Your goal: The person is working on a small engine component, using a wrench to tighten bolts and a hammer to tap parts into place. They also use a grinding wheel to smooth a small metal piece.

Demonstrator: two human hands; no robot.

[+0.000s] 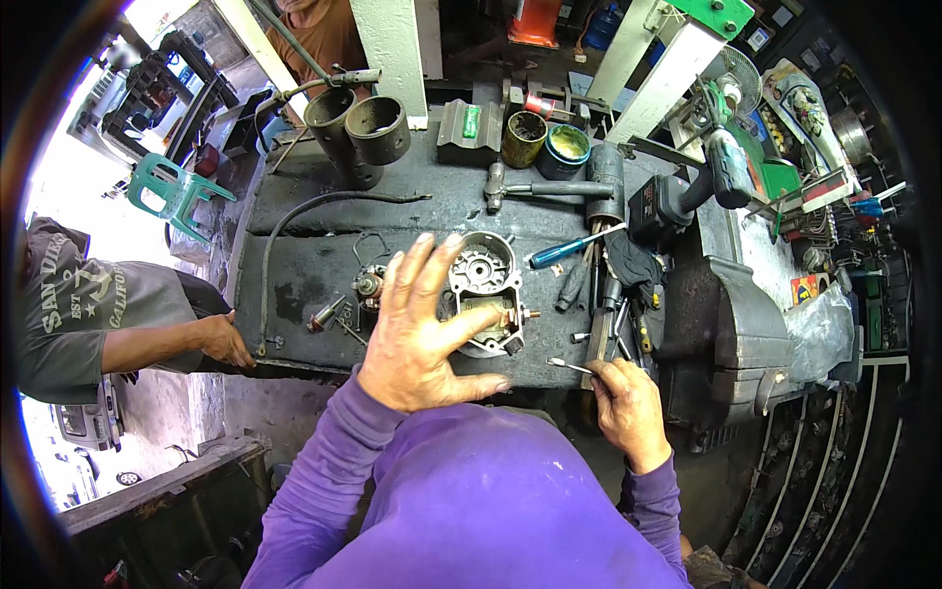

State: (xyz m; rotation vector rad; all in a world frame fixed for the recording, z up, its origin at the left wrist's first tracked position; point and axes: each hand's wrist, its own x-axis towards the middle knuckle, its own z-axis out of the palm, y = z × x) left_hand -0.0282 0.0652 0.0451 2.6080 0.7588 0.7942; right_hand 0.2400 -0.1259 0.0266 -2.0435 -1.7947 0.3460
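The cast metal housing (pixel 507 282) lies at the middle of the workbench (pixel 334 221), close to its near edge, with a round bore at the rear and a threaded stud on its right side. The left hand (pixel 417 339) extends over the housing's left portion, fingers spread and grasping nothing visible; whether a fingertip touches the housing cannot be determined. The right hand (pixel 628 407) pinches a slim metal tool (pixel 569 366) at the near edge; the tool's gripped end is hidden.

Markings: pale lettering is printed on the co-worker's grey shirt (pixel 64 294). The green packet (pixel 472 122) at the rear and the cordless tool's battery (pixel 653 208) bear print too small to read reliably.

Boundaries: a bulky dark body (pixel 721 344) borders the right side. A hammer (pixel 559 188) and a blue-handled screwdriver (pixel 554 253) lie behind and to the right of the housing. The co-worker's hand (pixel 226 342) is at the left bench corner.

The co-worker at left is cut off by the dark lens rim.
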